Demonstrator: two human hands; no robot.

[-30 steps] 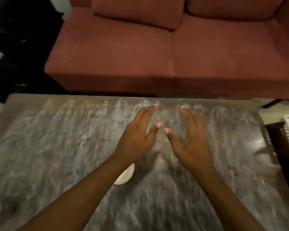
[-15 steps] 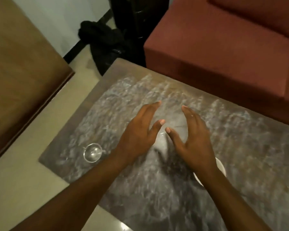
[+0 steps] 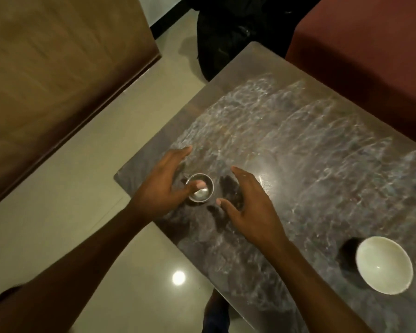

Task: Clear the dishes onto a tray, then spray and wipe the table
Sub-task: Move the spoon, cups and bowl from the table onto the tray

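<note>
Head view has your left hand [image 3: 162, 186] over the near-left corner of the dark marbled counter [image 3: 310, 150], fingers spread, thumb tip sitting above the mouth of the small metal cup [image 3: 200, 191]; that grip is open, nothing clasped. Your right hand [image 3: 246, 200] hovers just right of the cup, fingers splayed and curved, grip open too (whether it touches the counter, I cannot tell). The cup stands upright between your two hands, close to the counter's left edge. Well apart, at the near right, a white bowl [image 3: 384, 265] sits upright on the counter. Maroon sofa [image 3: 370, 56] beyond the far edge, pale floor [image 3: 82, 188] to your left
</note>
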